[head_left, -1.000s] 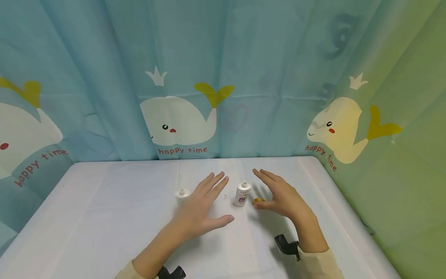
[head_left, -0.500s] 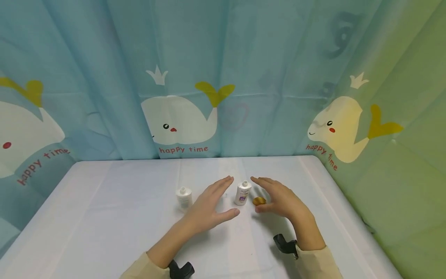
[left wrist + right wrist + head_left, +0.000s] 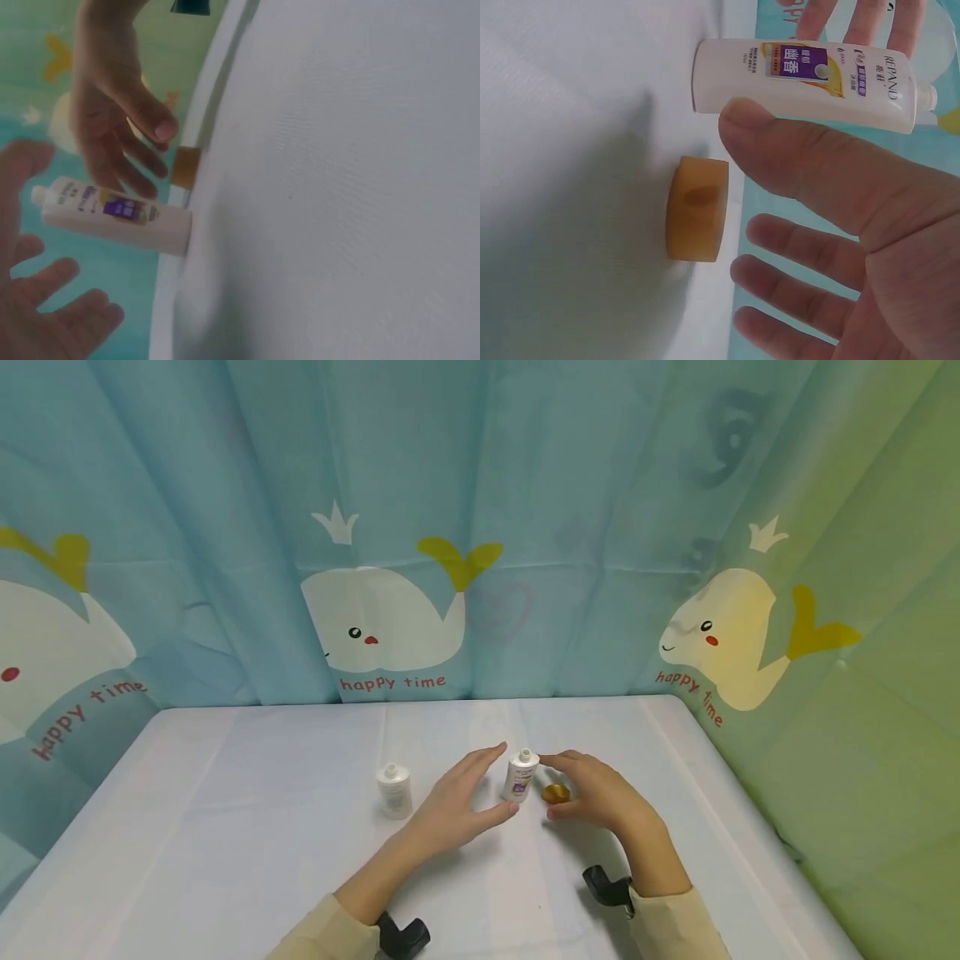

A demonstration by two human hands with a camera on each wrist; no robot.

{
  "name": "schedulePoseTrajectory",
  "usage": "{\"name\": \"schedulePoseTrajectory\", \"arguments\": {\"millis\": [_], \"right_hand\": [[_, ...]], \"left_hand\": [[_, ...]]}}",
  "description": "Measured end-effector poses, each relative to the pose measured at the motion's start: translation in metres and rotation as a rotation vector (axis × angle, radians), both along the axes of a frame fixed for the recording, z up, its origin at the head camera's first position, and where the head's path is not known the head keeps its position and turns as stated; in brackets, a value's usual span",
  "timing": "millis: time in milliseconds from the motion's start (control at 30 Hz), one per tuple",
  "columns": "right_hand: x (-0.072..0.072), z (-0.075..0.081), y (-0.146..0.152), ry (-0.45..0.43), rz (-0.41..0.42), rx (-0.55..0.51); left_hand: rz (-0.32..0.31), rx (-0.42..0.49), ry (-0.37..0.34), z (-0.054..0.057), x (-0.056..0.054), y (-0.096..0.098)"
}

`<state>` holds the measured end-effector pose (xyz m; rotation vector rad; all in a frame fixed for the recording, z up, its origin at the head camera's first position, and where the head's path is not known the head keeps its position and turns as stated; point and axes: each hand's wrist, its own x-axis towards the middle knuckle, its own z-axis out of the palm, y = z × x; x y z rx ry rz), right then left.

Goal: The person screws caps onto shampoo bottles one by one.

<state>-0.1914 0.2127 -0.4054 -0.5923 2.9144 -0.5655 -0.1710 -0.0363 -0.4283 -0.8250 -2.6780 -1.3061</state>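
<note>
A blue-green curtain (image 3: 562,485) printed with white whales and "happy time" hangs behind a white-covered bench (image 3: 247,818). Two white bottles stand upright on it; whatever is inside either cannot be seen. The labelled bottle (image 3: 519,777) is between the two hands, a slim container with a narrow neck, the lettering "REPAND", a purple block with pale characters and a yellow-orange swirl. The plain-looking bottle (image 3: 394,793) stands apart, beyond the left hand; its print is too faint to read. An amber piece (image 3: 555,793), short with a flat face, sits near the labelled bottle, by the right thumb.

The left hand (image 3: 453,814) and right hand (image 3: 603,793) are loosely spread, gripping nothing; whether any fingertip touches the bottle is hard to tell. In the left wrist view, the left hand is cut off at the edge; overhead, the sleeves (image 3: 330,935) run out of frame.
</note>
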Motion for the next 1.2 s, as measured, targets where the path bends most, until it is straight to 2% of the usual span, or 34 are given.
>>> {"name": "schedulePoseTrajectory", "arguments": {"millis": [233,367,533,767,1000,1200], "right_hand": [[0.001,-0.001,-0.001,-0.016,-0.002,0.007],[0.001,-0.001,0.0,-0.038,-0.006,0.019],[0.0,-0.005,0.0,-0.052,-0.014,0.016],[-0.002,-0.011,-0.001,-0.062,-0.014,0.014],[-0.002,-0.012,-0.002,-0.061,-0.031,0.02],[-0.004,-0.013,-0.002,-0.016,-0.006,0.026]], "left_hand": [[-0.001,0.047,-0.031,-0.007,-0.007,0.007],[-0.035,0.11,-0.055,-0.011,-0.012,0.012],[-0.061,0.193,-0.119,-0.012,-0.015,0.017],[-0.046,0.226,-0.177,-0.016,-0.019,0.021],[-0.066,0.259,-0.226,-0.024,-0.023,0.026],[-0.05,0.292,-0.253,-0.025,-0.025,0.029]]}}
